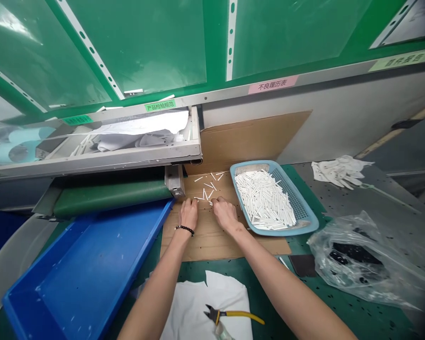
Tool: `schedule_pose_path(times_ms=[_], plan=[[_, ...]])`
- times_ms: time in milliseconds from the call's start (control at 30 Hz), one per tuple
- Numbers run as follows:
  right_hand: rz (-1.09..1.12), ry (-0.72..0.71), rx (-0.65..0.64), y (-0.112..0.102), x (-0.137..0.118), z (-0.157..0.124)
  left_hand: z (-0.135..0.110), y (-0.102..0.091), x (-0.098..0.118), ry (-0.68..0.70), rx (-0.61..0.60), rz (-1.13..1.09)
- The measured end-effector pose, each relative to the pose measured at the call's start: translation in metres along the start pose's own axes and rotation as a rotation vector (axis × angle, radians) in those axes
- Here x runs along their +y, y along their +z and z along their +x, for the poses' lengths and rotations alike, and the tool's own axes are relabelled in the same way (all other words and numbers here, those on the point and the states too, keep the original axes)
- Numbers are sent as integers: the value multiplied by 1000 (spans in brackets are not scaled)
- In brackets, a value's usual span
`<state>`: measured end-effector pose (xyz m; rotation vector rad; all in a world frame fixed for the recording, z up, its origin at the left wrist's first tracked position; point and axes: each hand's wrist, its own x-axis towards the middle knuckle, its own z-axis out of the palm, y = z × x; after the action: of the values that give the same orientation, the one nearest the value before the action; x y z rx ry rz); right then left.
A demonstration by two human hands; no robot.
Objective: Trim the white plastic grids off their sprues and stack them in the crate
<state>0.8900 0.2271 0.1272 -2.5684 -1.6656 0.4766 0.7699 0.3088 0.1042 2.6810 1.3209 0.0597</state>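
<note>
Small white sticks lie scattered on a flat sheet of cardboard. At their near left is my left hand, wearing a black bead bracelet, its fingers curled closed; whatever is in them is hidden. My right hand faces it, thumb and fingers drawn together, with the end of one white stick showing at the fingertips. Right of that hand stands a light blue plastic basket, holding a heap of the same white sticks.
A blue tray leans at the left below a green conveyor belt. Cutting pliers with yellow handles lie on white cloth in front. White gloves and a clear plastic bag are at the right.
</note>
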Motion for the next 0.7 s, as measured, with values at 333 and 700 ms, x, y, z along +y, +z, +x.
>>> schedule_pose_path(times_ms=[333, 700], plan=[[-15, -2, 4, 7, -2, 7, 28, 1, -22, 274, -104, -20], [-26, -6, -15, -2, 0, 12, 14, 2, -14, 47, -113, 16]])
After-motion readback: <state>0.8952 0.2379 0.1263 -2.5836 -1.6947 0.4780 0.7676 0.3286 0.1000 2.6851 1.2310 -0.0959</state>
